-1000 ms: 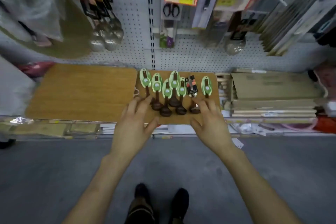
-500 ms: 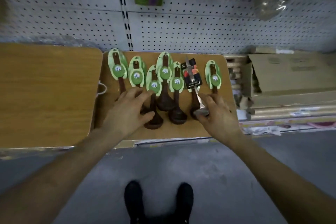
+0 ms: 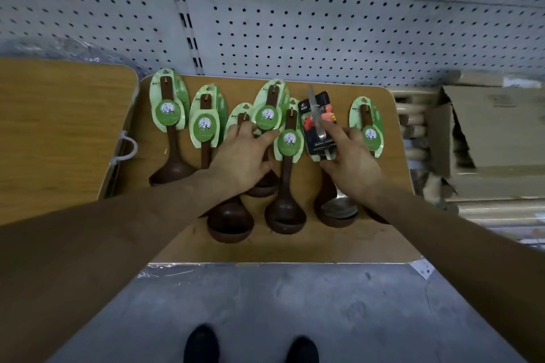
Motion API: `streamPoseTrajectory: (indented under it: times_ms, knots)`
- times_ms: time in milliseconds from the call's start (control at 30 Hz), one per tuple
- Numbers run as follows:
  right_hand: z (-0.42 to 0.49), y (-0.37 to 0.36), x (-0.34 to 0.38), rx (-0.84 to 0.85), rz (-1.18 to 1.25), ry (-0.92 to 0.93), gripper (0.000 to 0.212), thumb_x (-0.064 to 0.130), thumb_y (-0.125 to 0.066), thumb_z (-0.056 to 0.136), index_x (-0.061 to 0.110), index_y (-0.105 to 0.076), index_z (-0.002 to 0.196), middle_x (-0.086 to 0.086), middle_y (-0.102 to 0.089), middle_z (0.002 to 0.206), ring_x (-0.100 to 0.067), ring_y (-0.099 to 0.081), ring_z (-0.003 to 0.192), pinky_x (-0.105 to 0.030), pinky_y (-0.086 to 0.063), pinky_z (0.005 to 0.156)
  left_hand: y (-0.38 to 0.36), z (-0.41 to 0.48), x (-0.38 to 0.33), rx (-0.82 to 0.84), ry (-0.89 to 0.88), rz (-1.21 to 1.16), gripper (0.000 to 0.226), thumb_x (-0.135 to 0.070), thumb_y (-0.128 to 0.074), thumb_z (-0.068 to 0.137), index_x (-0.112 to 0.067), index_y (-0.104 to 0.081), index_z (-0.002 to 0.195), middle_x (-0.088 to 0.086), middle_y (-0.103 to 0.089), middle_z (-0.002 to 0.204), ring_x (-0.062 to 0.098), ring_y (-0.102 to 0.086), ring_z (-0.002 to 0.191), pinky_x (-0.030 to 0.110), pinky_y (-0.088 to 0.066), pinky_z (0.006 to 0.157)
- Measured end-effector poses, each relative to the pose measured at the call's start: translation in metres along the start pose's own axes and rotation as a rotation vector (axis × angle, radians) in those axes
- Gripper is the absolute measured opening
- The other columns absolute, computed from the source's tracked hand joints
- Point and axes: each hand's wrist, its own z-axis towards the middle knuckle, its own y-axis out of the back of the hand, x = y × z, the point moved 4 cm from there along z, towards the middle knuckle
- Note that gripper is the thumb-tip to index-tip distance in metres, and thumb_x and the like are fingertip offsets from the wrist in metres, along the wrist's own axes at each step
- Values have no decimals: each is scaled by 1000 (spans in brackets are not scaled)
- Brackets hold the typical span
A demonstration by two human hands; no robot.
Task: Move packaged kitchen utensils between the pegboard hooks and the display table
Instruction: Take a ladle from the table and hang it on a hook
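Wooden display table (image 3: pixel 265 250) against perforated pegboard (image 3: pixel 324 23) — grey floor (image 3: pixel 265 303) below

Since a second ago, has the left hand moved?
Yes. The left hand went forward, toward the pegboard: its fingertips were down at the brown ladle bowls, and now they lie on the green cards.

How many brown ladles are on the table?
7 ladles: two far left, three in the middle by the left hand, one beneath the steel spoon, one far right. Others may be hidden.
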Motion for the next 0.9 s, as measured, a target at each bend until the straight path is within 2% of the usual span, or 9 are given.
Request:
streamPoseTrajectory:
  times_ms: [200,333,433,500,567,633,667,833,900]
  knots:
    - [5,4,2,25,47,-27,93,-10,-62,92,44,-34,163,-8,-40,142,-25,-61,101,-36,-57,99,3,15,-16,-14,161,-95,61,-3,-68,95,-22,-50,150,19,-37,135,42,-46,125,42,-46,104]
    - [7,8,-2,-30,138,-32,85,-11,-66,88,41,-48,153,-5,-59,141,-25,-70,107,-34,-61,91,6,17,-33,-24,271,-127,53,11,-60,89,-12,-49,136,23,-34,136,41,-56,94,42,-52,82]
    - [-2,13,-4,-28,213,-37,76,-14,-68,89,31,-57,150,0,-67,139,-19,-71,114,-18,-56,86,5,19,-38,-34,325,-139,51,11,-60,89,-13,-49,133,23,-33,138,45,-62,97,42,-52,78]
    - [-8,17,-6,-44,250,-40,69,-13,-68,89,26,-61,146,3,-73,130,-14,-71,108,-12,-52,78,6,20,-35,-53,339,-178,52,11,-59,90,-15,-49,133,22,-34,136,40,-61,88,41,-54,79]
    - [-12,20,-11,-58,317,-64,66,-12,-69,90,26,-63,144,-1,-78,108,-10,-72,88,-16,-53,67,9,21,-28,-82,349,-234,51,11,-58,90,-19,-48,130,19,-34,132,33,-57,75,41,-54,75]
    - [-17,23,-15,-69,396,-96,64,-13,-67,92,27,-64,141,-5,-75,83,-7,-66,63,-16,-50,54,13,20,-22,-100,347,-287,49,10,-56,90,-24,-48,123,15,-32,129,34,-57,74,41,-56,73]
    - [-19,25,-17,-82,431,-105,63,-13,-66,92,28,-65,140,-5,-74,81,-7,-65,59,-16,-49,52,13,20,-20,-101,332,-300,48,9,-56,90,-26,-48,121,14,-33,127,35,-59,76,42,-57,73]
    - [-31,27,-19,-90,597,-87,63,-18,-65,91,33,-68,129,18,-73,85,-23,-64,65,-29,-56,56,11,22,-15,-61,169,-368,58,5,-57,90,-33,-50,133,3,-55,105,29,-60,83,35,-45,72]
    - [-34,27,-20,-76,661,-67,65,-20,-64,89,32,-71,127,8,-76,101,-26,-60,69,-38,-53,59,15,20,-14,-44,118,-408,66,5,-58,92,-35,-50,143,0,-58,101,19,-57,76,28,-48,67]
